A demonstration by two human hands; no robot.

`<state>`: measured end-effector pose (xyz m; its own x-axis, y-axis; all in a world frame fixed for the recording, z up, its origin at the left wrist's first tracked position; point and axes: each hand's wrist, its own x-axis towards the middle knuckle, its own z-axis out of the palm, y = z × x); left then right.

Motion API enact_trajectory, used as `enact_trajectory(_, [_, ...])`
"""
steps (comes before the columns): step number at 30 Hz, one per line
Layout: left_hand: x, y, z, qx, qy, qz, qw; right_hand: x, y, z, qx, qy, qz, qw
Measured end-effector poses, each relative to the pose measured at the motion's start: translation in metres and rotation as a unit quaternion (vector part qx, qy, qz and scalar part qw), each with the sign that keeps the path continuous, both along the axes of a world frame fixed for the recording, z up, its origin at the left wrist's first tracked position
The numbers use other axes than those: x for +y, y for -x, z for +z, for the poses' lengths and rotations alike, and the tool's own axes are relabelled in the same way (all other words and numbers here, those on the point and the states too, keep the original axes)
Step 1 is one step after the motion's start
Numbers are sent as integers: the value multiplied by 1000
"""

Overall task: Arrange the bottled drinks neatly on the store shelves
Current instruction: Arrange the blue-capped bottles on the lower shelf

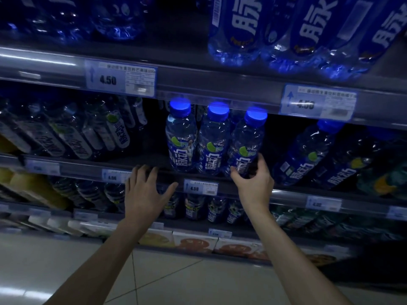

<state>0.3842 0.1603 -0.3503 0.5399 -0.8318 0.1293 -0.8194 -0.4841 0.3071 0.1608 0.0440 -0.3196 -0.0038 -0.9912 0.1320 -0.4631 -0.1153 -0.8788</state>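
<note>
Large blue bottles [308,29] at 1 o'clock: upper parts cut off by the top edge. Price tag [318,102] at 2 o'clock: figures smeared; fine print on the price label [120,79] at 11 o'clock illegible. Bottles at the far left [66,133], 9 o'clock: dark, labels barely readable. Right hand [253,177]: covers the base of the third blue-capped bottle [246,142]; the palm side is hidden. Left hand [145,190]: masks part of the shelf rail [286,195]; contact cannot be told. Both forearms run off the bottom edge. Lowest-shelf cartons [196,243] at 6 o'clock: blurred, print unreadable.
</note>
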Motion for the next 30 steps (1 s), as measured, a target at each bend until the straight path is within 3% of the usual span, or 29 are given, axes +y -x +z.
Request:
enact_trajectory(8, [0, -1, 4, -2, -12, 4, 1000, 4, 12, 1, -12, 4, 4, 1000])
enact_trajectory(12, [-1, 4, 6, 5, -22, 6, 1000, 5, 52, 1, -17, 103, -136, 985])
enact_trajectory(15, [-4, 12, 7, 7, -23, -3, 1000, -6, 82, 1, -22, 81, -208, 975])
enact_trajectory(19, [-3, 16, 6, 8, -20, -3, 1000, -29, 98, 0, -13, -27, -162, 986])
enact_trajectory(30, [-1, 16, 7, -12, -22, -9, 1000, -28, 76, -6, -22, -14, -97, 995])
